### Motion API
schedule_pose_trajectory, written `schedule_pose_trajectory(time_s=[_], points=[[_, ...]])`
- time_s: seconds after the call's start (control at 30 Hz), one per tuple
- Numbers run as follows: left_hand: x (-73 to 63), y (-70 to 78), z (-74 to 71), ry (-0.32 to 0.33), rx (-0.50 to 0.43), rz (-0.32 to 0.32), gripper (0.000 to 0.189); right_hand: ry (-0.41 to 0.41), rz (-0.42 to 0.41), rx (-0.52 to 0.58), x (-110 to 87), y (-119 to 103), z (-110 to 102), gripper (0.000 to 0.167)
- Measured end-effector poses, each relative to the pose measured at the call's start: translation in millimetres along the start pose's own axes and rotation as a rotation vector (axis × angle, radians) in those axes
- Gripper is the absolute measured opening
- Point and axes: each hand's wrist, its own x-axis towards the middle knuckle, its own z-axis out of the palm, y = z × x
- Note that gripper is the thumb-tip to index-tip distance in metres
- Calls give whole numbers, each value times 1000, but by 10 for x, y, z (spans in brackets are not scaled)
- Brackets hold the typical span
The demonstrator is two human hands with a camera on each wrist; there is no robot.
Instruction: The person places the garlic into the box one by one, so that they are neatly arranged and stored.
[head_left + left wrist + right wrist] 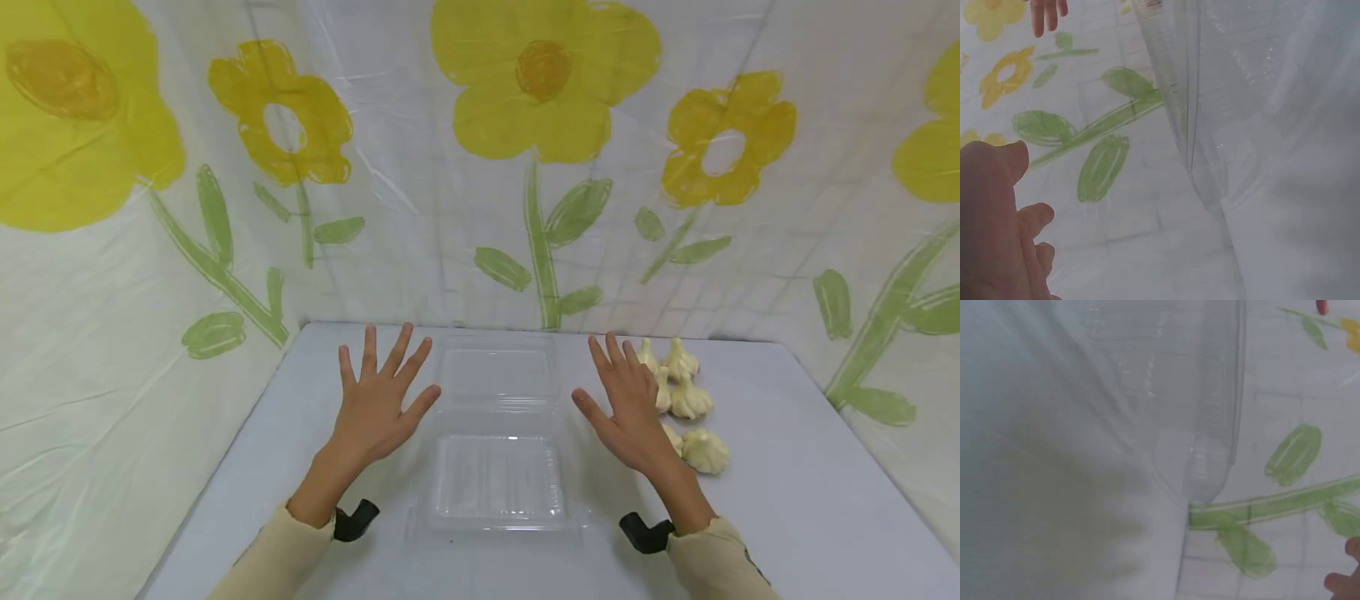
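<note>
A clear plastic clamshell container (498, 479) lies unfolded at the middle of the white table, its lid (495, 375) toward the back. To its left my left hand (378, 408) is held over the table with fingers spread and nothing in it. On the other side my right hand (628, 408) is raised likewise, fingers straight and empty. Several white garlic bulbs (692, 398) sit just beyond the right hand, which partly hides some of them. In the left wrist view the container's edge (1192, 125) shows beside the left fingers (1036, 219).
A white table (780, 500) spreads under everything. Behind it and at both sides hangs a white sheet (405, 250) painted with yellow flowers. Each wrist carries a black mount (356, 521) near the sleeve cuff.
</note>
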Motion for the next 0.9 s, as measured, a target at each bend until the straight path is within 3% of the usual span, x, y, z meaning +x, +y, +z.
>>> schedule_pose_trajectory(time_s=[0.47,0.9], points=[[-415,-99,34,48,-126,74,62,-81,-59,115,-326,-4,184,73],[-575,-105,255,-44,-285,107,59,-124,-118,126,-490,38,271,71]])
